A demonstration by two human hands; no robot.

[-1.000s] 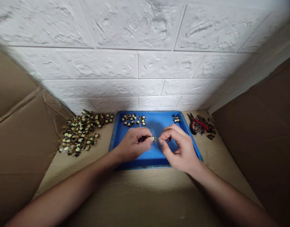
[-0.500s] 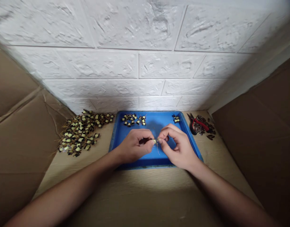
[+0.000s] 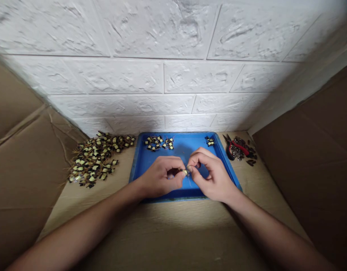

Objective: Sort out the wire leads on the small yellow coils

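Over the blue tray, my left hand pinches a small transformer wrapped in yellow tape between thumb and forefinger. Most of its body is hidden by the fingers; its pin end points right. The thumb and forefinger of my right hand are closed at that end, apparently on a thin wire of the transformer too fine to follow clearly. One loose wire hangs below the pins. Several similar transformers lie at the tray's back left, and a smaller group sits at its back right.
A large heap of transformers with brown wires covers the table left of the tray. On the right, red-handled pliers rest on small dark pieces. Cardboard panels flank both sides, and a white brick-pattern wall stands behind.
The transformer has turned slightly in my left fingers, so less of its yellow tape shows. My right fingertips have shifted a little left, staying at the pin end.
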